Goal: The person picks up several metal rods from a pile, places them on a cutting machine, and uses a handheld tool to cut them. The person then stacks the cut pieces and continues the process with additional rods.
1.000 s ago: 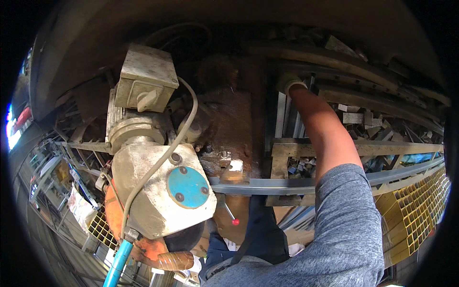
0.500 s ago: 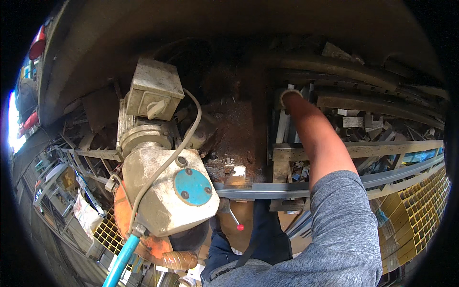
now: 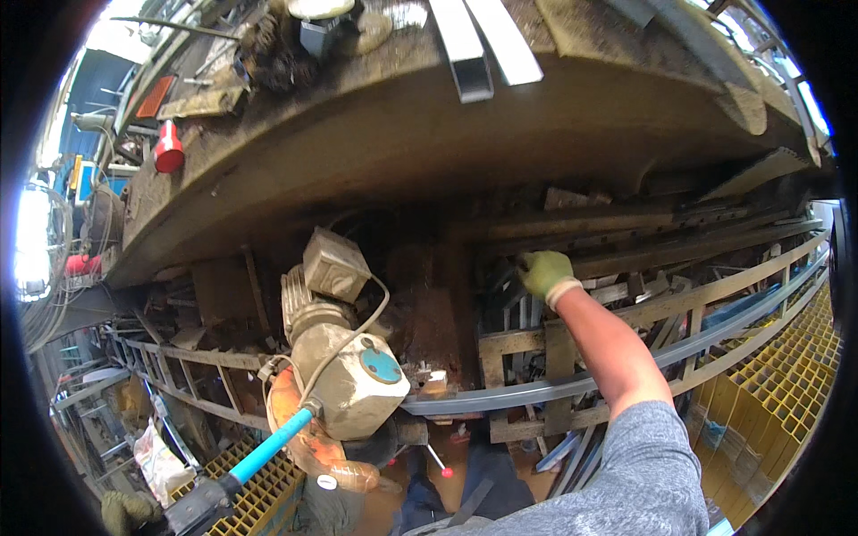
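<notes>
My right hand (image 3: 547, 273), in a yellow-green glove, reaches into the dark recess under the bench among metal pieces. Its fingers curl, and their tips are lost in shadow, so what they hold cannot be made out. At the lower left rim a gloved hand (image 3: 128, 512), apparently my left, lies beside the black grip (image 3: 198, 506) of a blue lever (image 3: 273, 444), apart from it; its finger pose is unclear. The lever belongs to a cutting saw with a grey gearbox (image 3: 344, 402) and orange guard (image 3: 284, 402). A long grey metal profile (image 3: 536, 391) runs right from the saw's clamp area.
A thick bench edge (image 3: 357, 134) curves overhead, with two white rectangular tubes (image 3: 469, 54) on it. Slatted racks (image 3: 661, 313) hold metal offcuts. Yellow grating (image 3: 778, 375) stands at right. A red-knobbed lever (image 3: 445, 471) points toward my legs. A plastic bottle (image 3: 353, 475) lies near the saw.
The view has tilted up, bringing the bench top into sight. My right hand, earlier hidden beyond the wrist, now shows its glove. A gloved hand has appeared at the lower left.
</notes>
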Motion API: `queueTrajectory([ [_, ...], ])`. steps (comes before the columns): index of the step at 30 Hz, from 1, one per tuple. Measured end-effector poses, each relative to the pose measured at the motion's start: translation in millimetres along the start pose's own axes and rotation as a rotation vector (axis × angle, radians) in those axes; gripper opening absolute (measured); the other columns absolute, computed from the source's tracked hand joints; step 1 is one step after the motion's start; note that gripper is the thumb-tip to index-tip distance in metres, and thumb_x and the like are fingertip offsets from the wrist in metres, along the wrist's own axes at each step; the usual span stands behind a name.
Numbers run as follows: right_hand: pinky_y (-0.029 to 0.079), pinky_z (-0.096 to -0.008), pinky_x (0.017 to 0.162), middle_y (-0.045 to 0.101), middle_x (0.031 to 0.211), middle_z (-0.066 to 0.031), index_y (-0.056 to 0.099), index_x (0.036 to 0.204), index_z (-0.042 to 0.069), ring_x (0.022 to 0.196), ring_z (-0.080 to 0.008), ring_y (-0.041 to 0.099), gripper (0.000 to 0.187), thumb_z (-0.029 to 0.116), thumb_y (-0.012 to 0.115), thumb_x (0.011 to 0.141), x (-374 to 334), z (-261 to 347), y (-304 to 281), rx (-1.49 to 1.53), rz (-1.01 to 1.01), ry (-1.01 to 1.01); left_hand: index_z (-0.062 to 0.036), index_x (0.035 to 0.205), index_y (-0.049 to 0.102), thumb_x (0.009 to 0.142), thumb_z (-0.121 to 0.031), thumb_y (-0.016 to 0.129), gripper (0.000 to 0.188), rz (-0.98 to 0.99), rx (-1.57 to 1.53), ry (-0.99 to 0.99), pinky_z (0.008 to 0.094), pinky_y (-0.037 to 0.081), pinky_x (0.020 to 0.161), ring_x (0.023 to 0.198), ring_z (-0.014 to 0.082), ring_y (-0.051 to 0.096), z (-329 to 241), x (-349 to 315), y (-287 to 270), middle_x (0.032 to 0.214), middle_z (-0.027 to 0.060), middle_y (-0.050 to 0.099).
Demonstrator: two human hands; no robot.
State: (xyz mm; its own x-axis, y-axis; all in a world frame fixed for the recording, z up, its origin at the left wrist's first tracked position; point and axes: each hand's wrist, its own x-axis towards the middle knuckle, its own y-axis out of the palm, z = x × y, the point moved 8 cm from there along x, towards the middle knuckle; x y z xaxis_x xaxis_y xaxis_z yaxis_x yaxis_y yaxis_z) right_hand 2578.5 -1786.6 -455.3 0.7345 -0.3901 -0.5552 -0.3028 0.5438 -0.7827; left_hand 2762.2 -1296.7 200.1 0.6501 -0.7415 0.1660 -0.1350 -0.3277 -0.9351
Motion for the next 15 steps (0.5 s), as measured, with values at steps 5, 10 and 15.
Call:
queueTrajectory([
  [5, 0.068, -0.0468, 0.099, 0.089, 0.12, -0.0188, 0.087, 0.134, 0.01, 0.111, -0.035, 0.086, 0.036, 0.033, 0.081, 0.108, -138.3, -37.7, -169.6, 0.338, -0.549, 0.072, 0.0143, 0.155, 0.065, 0.127, -0.033, 0.062, 0.055, 0.084, -0.07, -0.035, 0.0414, 0.068, 0.094, 0.102, 0.0301, 0.081, -3.6, -3.1, -18.1, 0.123, 0.0269, 0.083],
  [10, 0.066, -0.0325, 0.076, 0.088, 0.102, -0.0086, 0.088, 0.125, 0.002, 0.085, -0.0172, 0.08, 0.019, 0.011, 0.088, 0.108, -291.0, -121.9, -302.1, 0.971, -1.056, 0.11, 0.0067, 0.157, 0.068, 0.126, -0.025, 0.058, 0.046, 0.046, -0.004, -0.035, 0.0345, 0.063, 0.086, 0.098, 0.0195, 0.074, -7.9, -6.8, -33.7, 0.122, 0.0158, 0.078],
  [15, 0.04, -0.0218, 0.045, 0.08, 0.092, 0.0003, 0.088, 0.12, 0.01, 0.056, -0.005, 0.058, 0.019, 0.022, 0.092, 0.106, -374.4, -168.3, -372.8, 1.275, -1.219, 0.301, 0.0034, 0.154, 0.071, 0.123, -0.024, 0.062, 0.042, 0.0, -0.073, 0.05, 0.0358, 0.063, 0.079, 0.086, 0.0214, 0.074, -18.6, -1.6, -44.3, 0.108, 0.0154, 0.08],
])
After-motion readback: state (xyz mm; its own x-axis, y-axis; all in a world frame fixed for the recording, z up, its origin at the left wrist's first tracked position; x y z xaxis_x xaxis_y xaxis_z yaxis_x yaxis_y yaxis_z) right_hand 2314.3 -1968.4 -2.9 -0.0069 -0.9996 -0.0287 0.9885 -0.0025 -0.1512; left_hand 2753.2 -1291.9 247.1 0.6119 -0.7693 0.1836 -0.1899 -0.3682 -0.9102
